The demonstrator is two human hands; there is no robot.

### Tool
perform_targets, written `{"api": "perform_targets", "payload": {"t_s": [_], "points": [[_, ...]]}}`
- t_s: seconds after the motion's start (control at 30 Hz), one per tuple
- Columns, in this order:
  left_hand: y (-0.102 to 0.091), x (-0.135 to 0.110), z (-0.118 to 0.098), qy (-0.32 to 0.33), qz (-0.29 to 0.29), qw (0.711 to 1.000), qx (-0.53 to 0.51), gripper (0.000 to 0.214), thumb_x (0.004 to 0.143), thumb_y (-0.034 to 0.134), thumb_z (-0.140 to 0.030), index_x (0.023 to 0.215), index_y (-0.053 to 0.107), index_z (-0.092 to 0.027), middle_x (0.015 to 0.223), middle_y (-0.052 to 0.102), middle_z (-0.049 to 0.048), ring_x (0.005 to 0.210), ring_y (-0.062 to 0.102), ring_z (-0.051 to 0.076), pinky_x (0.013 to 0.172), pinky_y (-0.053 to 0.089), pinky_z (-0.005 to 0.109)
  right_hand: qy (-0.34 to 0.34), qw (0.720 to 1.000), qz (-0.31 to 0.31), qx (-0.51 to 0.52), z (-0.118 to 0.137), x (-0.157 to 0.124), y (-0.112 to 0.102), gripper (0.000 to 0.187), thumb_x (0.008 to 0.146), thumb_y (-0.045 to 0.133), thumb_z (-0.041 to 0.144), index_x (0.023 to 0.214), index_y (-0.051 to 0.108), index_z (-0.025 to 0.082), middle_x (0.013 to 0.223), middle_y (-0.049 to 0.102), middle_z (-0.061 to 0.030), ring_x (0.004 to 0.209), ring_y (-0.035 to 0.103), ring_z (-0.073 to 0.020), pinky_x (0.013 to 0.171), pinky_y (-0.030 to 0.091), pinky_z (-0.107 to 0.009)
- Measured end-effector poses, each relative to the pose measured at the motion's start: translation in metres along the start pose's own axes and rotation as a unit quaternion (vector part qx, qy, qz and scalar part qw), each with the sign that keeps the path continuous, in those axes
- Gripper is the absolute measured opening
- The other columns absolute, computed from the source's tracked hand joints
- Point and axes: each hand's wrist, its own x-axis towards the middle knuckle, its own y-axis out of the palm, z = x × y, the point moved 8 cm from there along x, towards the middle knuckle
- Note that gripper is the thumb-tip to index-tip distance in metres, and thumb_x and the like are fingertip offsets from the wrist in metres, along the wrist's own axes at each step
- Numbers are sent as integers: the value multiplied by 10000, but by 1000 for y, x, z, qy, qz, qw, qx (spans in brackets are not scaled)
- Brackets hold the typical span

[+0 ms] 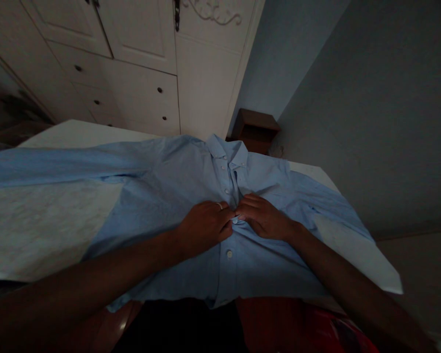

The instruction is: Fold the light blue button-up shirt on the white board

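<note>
A light blue button-up shirt (176, 176) lies front up, its sleeves spread to both sides and its collar at the far end. My left hand (208, 225), with a ring on one finger, pinches the shirt's front placket near the middle. My right hand (262, 215) pinches the same spot from the other side, the fingertips of both hands meeting there. A button (235, 220) shows just below the fingertips, and a lower button (229, 254) looks fastened. Above the hands the placket gapes a little, with several small buttons along its left edge.
Beneath the shirt is a white table (47, 220) with angled corners. Behind it stands a cream cabinet (132, 63) with doors and drawers. A small brown wooden box (257, 127) sits by the wall. Something red (279, 323) is below the table's near edge.
</note>
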Motion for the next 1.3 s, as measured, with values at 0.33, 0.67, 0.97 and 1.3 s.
{"api": "perform_targets", "payload": {"t_s": [0.33, 0.67, 0.97, 1.3], "points": [[-13, -4, 2, 32, -77, 993, -86, 145, 861, 542, -206, 924, 671, -182, 841, 692, 19, 742, 624, 143, 728, 497, 278, -36, 989, -102, 104, 2, -8, -22, 186, 908, 564, 189, 1079, 638, 196, 832, 654, -34, 767, 587, -130, 731, 468, -303], [-32, -13, -12, 121, -190, 973, -48, 110, 837, 544, -143, 857, 649, -170, 789, 704, 13, 704, 640, 124, 685, 494, 260, -60, 983, -169, 37, 14, -9, -27, 269, 842, 594, 132, 1101, 612, 202, 794, 663, -23, 707, 604, -132, 656, 479, -297], [-39, -22, -28, 191, -212, 956, 59, 86, 852, 560, -142, 857, 632, -187, 744, 684, -14, 628, 600, 100, 590, 452, 256, -82, 980, -179, -5, 22, -11, -29, 204, 842, 589, 133, 1019, 608, 234, 715, 627, 15, 644, 556, -126, 620, 438, -292], [-33, -10, -10, 80, -160, 979, -93, 114, 836, 561, -179, 822, 674, -186, 752, 702, -1, 676, 634, 115, 670, 493, 263, -43, 989, -139, 12, 14, -6, -26, 129, 857, 537, 146, 933, 609, 222, 686, 567, 16, 640, 516, -123, 612, 415, -270]]}}
